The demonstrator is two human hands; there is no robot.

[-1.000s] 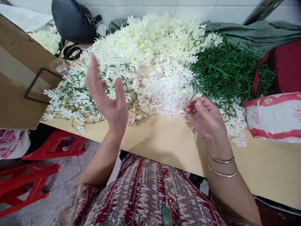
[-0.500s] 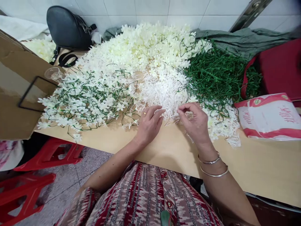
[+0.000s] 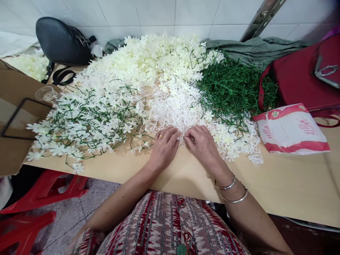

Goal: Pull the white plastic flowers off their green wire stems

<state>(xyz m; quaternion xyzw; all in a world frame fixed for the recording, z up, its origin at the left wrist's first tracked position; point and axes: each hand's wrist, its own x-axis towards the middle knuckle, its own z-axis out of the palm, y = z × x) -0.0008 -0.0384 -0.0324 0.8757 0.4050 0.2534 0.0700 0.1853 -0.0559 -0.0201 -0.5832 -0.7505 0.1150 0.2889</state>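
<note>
- One left hand (image 3: 165, 148), fingers curved and lying close together, is at the front edge of the white stick pile (image 3: 172, 109) on the table (image 3: 281, 184).
- The right hand (image 3: 204, 145) faces it, just apart, fingers bent inward; whether either hand pinches anything, I cannot tell.
- Flowers on green stems (image 3: 90, 118) lie left; bare green stems (image 3: 233, 88) lie right.
- The red-and-white packet (image 3: 289, 131) bears red characters, too unclear to read, and a small round emblem (image 3: 275, 114).

White tiled wall (image 3: 156, 14), pale table (image 3: 287, 184), red plastic stools (image 3: 32, 195) on speckled grey floor (image 3: 99, 193)
</note>
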